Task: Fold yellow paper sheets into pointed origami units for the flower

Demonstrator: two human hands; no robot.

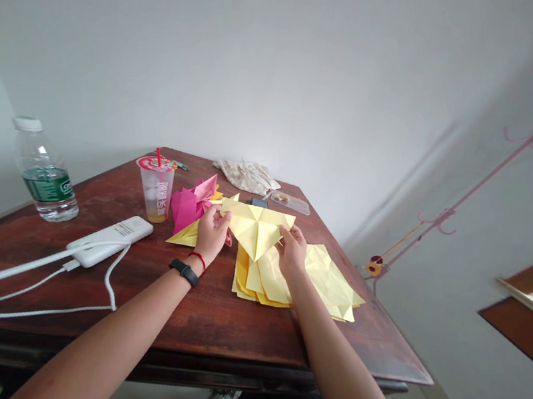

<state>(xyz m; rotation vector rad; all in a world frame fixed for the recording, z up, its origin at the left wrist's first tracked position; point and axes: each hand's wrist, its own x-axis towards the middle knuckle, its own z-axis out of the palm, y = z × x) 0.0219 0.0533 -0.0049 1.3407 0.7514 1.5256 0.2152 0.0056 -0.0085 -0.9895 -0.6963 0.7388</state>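
Note:
A pale yellow sheet of origami paper [256,224], creased and partly folded, is held up between both hands above the table. My left hand [212,232] pinches its left corner; my right hand [292,249] grips its lower right edge. Below lies a stack of yellow papers [260,285], and to the right spread several creased pale yellow sheets [332,280]. Behind my left hand sit pink folded papers [188,208], with more yellow paper under them. The fingertips behind the sheet are hidden.
On the dark wooden table [173,315] stand a water bottle [45,170] and a plastic drink cup [158,190]. A white power bank [111,241] trails white cables [35,307]. Farther back lie a pale cloth [247,175] and a clear plastic tray [291,202]. A pink coat rack [480,176] leans at right.

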